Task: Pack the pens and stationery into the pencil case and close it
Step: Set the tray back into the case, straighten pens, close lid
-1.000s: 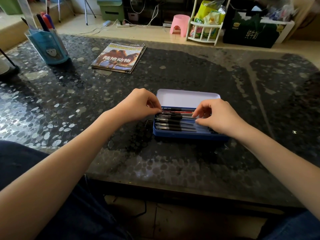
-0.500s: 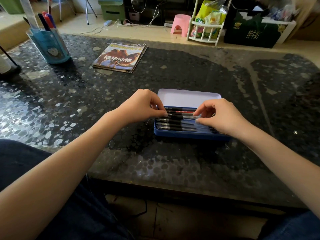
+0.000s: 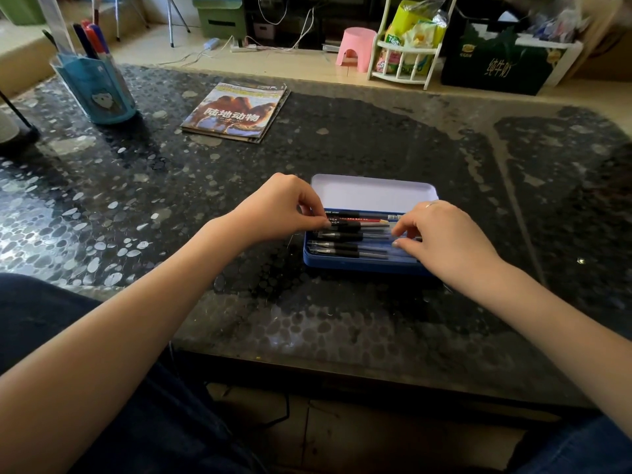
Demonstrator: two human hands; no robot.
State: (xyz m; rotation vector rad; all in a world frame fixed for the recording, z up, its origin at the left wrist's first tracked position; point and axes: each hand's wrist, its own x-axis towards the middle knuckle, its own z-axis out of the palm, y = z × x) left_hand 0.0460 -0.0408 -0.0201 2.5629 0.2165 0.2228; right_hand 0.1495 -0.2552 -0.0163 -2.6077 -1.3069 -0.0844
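A blue tin pencil case (image 3: 359,263) lies open on the dark table, its pale lid (image 3: 372,191) folded back away from me. Several black pens (image 3: 342,246) lie side by side in it, with a red pencil (image 3: 362,220) near the hinge side. My left hand (image 3: 277,206) pinches the left end of a black pen in the upper rows with thumb and forefinger. At the case's right end, my right hand (image 3: 444,234) has its fingertips curled on the same pen's right end and covers that corner of the case.
A magazine (image 3: 236,112) lies at the table's back, left of centre. A blue pen holder (image 3: 99,94) with markers and a ruler stands at the back left. A dark stand (image 3: 17,131) sits at the left edge. Beyond the table are a pink stool (image 3: 354,46) and a white rack (image 3: 403,63).
Both hands stay over the case. My left fingertips have shifted slightly right and nearer with the pen's end; my right fingers have slid a little along the pens.
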